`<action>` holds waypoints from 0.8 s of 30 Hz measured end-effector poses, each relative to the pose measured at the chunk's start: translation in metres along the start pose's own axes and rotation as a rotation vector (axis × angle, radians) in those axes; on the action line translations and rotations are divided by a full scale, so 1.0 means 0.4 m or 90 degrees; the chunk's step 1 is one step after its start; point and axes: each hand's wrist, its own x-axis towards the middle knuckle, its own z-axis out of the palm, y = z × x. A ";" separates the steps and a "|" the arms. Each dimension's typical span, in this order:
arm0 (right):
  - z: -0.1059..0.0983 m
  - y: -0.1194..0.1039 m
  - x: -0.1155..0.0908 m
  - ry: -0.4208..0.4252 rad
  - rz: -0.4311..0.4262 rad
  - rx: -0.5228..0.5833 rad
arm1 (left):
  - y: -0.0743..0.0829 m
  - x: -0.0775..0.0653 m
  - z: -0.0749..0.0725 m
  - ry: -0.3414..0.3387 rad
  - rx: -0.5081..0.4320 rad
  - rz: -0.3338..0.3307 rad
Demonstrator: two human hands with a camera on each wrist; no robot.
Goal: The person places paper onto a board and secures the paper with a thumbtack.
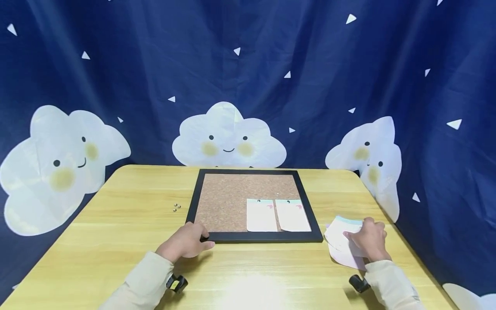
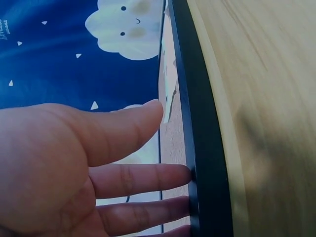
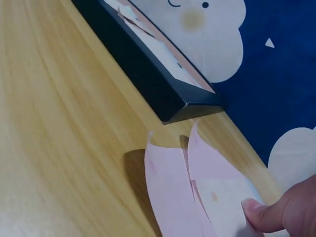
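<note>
A black-framed corkboard (image 1: 222, 202) lies flat on the tabletop (image 1: 116, 237), the left grip (image 1: 187, 241) touching its near left corner. Two pale sheets (image 1: 261, 218) are pinned side by side at its near right. To its right, the right grip (image 1: 369, 239) pinches loose papers (image 1: 337, 236), white and pinkish.

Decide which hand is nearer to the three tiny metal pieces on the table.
Left. The left hand touches the near left corner of the corkboard, close to the metal pieces; the right hand holds papers beyond the board's right side, much farther away.

Paper sheets (image 1: 341, 236) (smooth, matt)
</note>
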 end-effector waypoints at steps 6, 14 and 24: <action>0.000 0.008 0.001 0.042 -0.006 0.047 | 0.003 -0.001 0.000 0.008 -0.004 0.001; -0.014 0.022 -0.003 0.062 -0.004 0.062 | -0.003 -0.006 0.008 0.013 -0.011 -0.007; -0.018 0.024 -0.009 0.087 -0.014 0.078 | -0.006 -0.007 0.010 0.019 -0.009 0.000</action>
